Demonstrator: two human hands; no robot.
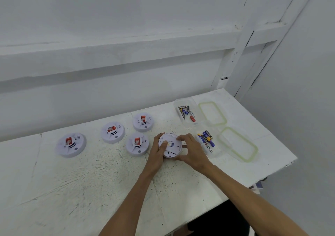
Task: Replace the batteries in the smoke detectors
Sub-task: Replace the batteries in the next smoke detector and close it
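A round white smoke detector (171,144) lies back side up on the white table, held between both hands. My left hand (157,152) grips its left edge with the thumb pressed on the back. My right hand (190,149) wraps its right side, fingers over the top rim. Several more white detectors with red stickers lie face up to the left: one (71,144), another (113,131), a third (137,144); the farthest detector (143,121) lies behind them. A clear tub of batteries (207,140) stands just right of my right hand.
A second clear tub (186,113) with batteries stands farther back. Two clear lids with green seals, one lid (212,113) and another lid (238,144), lie to the right of the tubs. The table's right edge (279,170) runs close by. A white wall rises behind.
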